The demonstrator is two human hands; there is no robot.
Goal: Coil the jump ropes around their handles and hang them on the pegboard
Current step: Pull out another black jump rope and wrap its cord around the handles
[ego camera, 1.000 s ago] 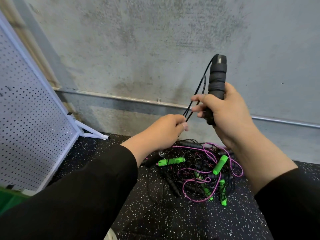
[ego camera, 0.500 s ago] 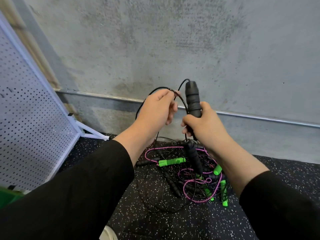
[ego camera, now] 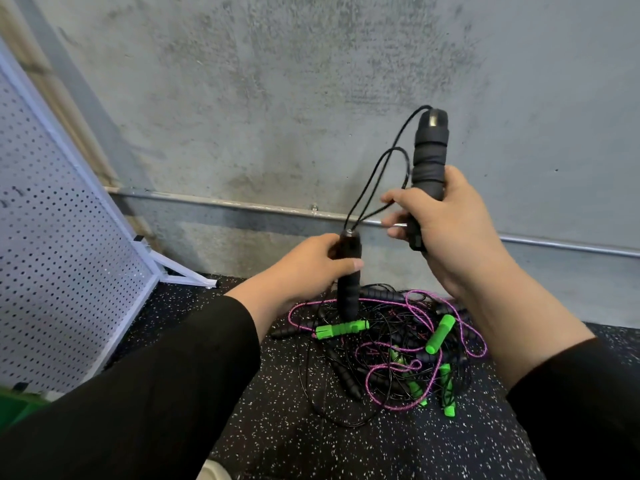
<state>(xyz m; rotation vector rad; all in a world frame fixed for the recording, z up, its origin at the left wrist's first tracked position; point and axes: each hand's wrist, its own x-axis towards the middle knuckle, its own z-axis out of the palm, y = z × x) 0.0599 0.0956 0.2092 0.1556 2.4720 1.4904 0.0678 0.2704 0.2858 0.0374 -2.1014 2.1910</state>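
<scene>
My right hand grips a black foam handle upright in front of the wall. My left hand grips the second black handle lower down, its top pointing up. A thin black cord loops between the two handle tops, and part of it passes under my right fingers. Below my hands lies a tangled pile of jump ropes with green handles, black handles and a pink rope. The white pegboard leans at the left.
A grey concrete wall with a metal conduit stands right behind the pile. The floor is black speckled rubber. The pegboard's white foot juts out toward the pile. Something green sits at the lower left edge.
My right hand has raised its handle up and to the right. My left hand has let go of the cord loop and taken hold of the second black handle.
</scene>
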